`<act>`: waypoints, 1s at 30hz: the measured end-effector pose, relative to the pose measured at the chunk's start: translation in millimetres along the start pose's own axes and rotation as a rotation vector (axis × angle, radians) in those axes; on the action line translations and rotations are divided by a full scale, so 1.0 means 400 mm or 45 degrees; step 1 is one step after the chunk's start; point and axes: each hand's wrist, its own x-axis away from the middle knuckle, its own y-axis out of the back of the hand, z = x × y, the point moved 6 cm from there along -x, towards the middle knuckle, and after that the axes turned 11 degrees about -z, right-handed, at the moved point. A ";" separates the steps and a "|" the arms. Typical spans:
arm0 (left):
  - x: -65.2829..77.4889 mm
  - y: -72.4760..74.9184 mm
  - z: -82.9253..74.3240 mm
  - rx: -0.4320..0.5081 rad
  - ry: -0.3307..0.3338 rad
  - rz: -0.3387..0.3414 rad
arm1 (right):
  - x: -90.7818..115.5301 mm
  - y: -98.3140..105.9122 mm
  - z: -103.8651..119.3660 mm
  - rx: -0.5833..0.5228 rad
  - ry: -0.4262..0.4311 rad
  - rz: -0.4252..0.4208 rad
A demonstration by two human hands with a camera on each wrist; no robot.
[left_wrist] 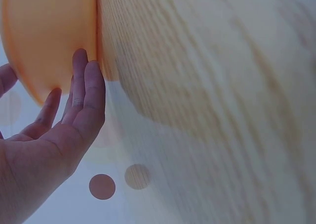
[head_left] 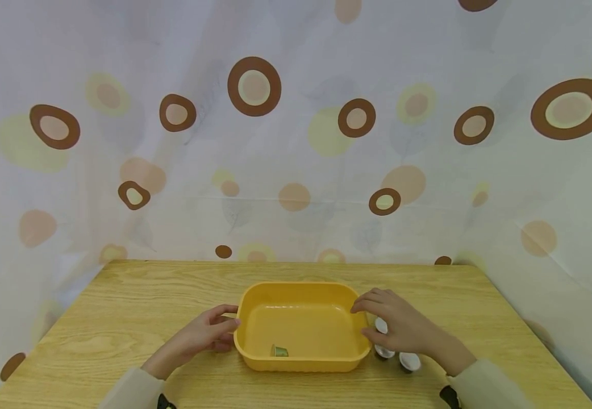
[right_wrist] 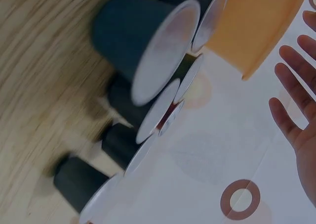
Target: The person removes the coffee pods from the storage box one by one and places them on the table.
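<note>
A yellow plastic basin (head_left: 301, 326) stands on the table, and one green coffee capsule (head_left: 279, 351) lies on its side inside, near the front left. My left hand (head_left: 204, 332) is at the basin's left side; in the left wrist view its extended fingers (left_wrist: 92, 90) lie along the outer wall. Over the right rim is my right hand (head_left: 398, 325), fingers spread and holding nothing. Beside and partly hidden under that hand are coffee capsules with pale lids, one nearest the front (head_left: 409, 361). In the right wrist view several dark capsules (right_wrist: 131, 31) stand lid up.
The wooden table (head_left: 163, 295) extends to both sides and behind the basin. A pale cloth with round brown and cream patterns (head_left: 296, 159) hangs along the table's back and sides.
</note>
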 end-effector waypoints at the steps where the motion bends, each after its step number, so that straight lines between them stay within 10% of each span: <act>1: 0.000 0.000 0.000 0.000 0.001 0.000 | -0.005 -0.007 0.002 -0.004 0.002 0.007; 30: 0.002 -0.001 -0.004 -0.003 0.004 0.005 | -0.135 -0.191 0.085 -0.169 0.082 0.306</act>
